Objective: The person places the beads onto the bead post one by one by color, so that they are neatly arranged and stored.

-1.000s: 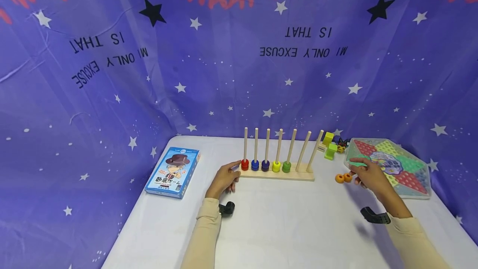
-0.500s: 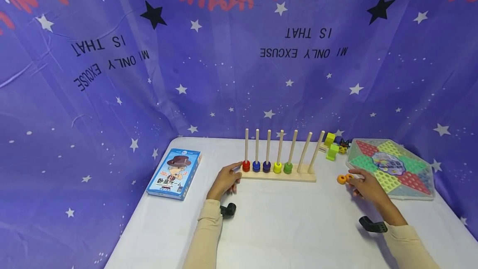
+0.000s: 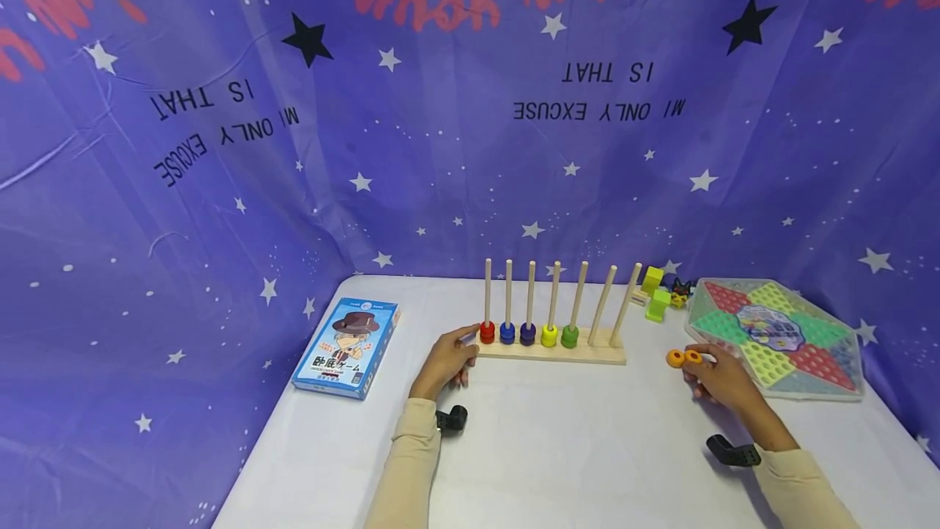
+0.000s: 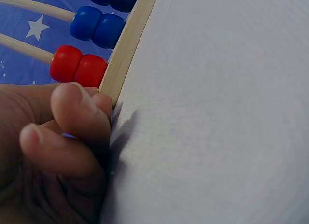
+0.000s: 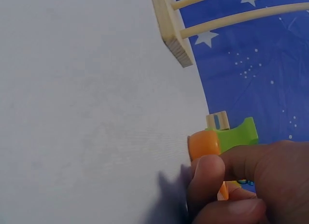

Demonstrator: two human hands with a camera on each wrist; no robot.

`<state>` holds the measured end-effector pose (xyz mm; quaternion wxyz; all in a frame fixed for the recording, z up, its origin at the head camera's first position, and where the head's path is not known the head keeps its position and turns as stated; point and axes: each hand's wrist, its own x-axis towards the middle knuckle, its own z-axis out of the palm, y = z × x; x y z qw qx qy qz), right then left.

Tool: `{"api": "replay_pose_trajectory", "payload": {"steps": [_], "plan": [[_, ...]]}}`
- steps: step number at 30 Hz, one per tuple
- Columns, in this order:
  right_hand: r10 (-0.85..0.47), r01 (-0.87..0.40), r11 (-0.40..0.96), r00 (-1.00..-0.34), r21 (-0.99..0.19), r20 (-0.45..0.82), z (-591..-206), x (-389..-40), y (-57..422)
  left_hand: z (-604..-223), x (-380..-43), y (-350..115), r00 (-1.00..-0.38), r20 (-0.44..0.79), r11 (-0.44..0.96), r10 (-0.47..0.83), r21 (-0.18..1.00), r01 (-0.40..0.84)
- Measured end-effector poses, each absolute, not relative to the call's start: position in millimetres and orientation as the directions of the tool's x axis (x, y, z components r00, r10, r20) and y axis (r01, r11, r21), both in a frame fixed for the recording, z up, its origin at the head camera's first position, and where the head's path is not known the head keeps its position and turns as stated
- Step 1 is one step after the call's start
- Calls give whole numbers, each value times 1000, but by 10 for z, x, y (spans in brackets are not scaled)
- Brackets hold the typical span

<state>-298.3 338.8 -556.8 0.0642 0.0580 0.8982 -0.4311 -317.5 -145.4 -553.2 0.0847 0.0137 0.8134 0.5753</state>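
Note:
A wooden bead stand [image 3: 551, 351] with upright pegs stands at the middle of the table. Five of its pegs carry beads: red beads [image 3: 487, 333], blue beads [image 3: 507, 334], dark purple beads [image 3: 528, 335], yellow beads [image 3: 549, 335] and green beads [image 3: 569, 337]; the two rightmost pegs are bare. My left hand [image 3: 446, 362] grips the stand's left end, index finger beside the red beads. At the right, two orange beads lie side by side. My right hand [image 3: 723, 378] pinches the nearer orange bead [image 3: 693, 357]; the other orange bead [image 5: 203, 143] sticks out past the fingertips.
A blue game box [image 3: 345, 348] lies at the left. Behind the right hand is a hexagonal Chinese checkers board [image 3: 771, 325]. Green blocks [image 3: 658, 304] and a small dark and yellow figure [image 3: 680, 292] sit at the back right. A purple star-printed cloth [image 3: 470, 145] hangs behind the table.
My right hand has come down and left onto the orange beads, and its fingers have closed on one. The left hand keeps its place at the stand's end. The head view has shifted slightly.

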Motion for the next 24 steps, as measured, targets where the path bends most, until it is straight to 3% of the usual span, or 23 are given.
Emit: {"api": "replay_pose_trajectory", "payload": {"steps": [13,24], "plan": [[26,116,641,-991,-758,-130,-5231,-2943,3352,-5540,-3173,-1445,-985,-121,333,119,940,-75],[-46,-50,673,-999,-738,26,-4154,-3076,2873,-5553,-3189,-1466,-986,-109,321,128,945,-63]]}}
